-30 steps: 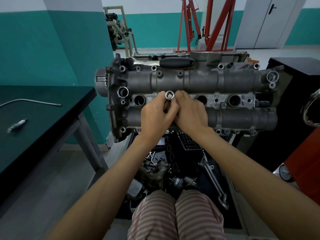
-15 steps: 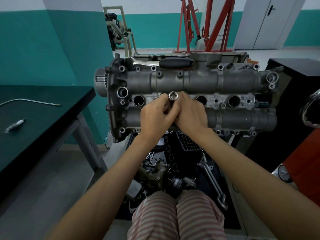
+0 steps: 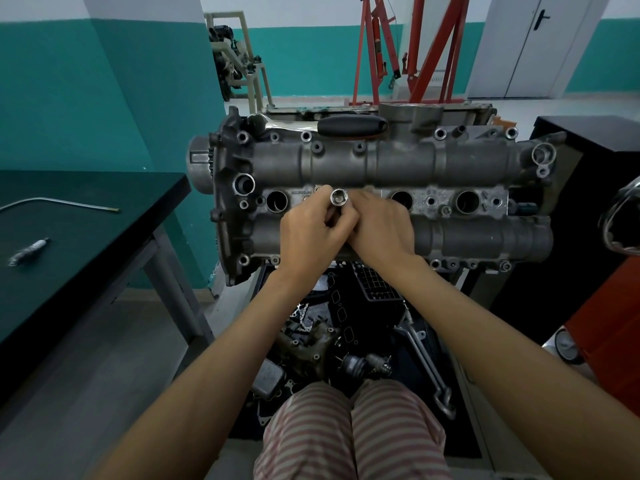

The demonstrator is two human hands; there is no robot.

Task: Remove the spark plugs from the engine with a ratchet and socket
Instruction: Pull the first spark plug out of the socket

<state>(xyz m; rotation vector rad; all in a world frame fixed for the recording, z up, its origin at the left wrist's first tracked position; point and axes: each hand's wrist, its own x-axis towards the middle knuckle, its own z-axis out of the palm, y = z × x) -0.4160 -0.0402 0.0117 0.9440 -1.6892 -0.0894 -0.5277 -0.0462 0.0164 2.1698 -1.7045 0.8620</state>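
The grey cast-metal engine (image 3: 381, 188) lies across the middle of the view, its row of round plug wells facing up; three wells are visibly open and dark, and the second from the engine's left end is covered by both hands. Left of the engine, the dark green worktop (image 3: 86, 244) carries one silver spark plug (image 3: 27, 252), which suggests one plug is out and up to three remain. Along the engine's far edge rests the black-handled chrome ratchet (image 3: 332, 125), not in use. Over the second well, the left hand (image 3: 313, 233) and right hand (image 3: 382, 225) are curled together, pinching the shiny chrome tubular socket (image 3: 338, 197). Against half a second ago, the socket's mouth sits slightly left; otherwise unchanged.
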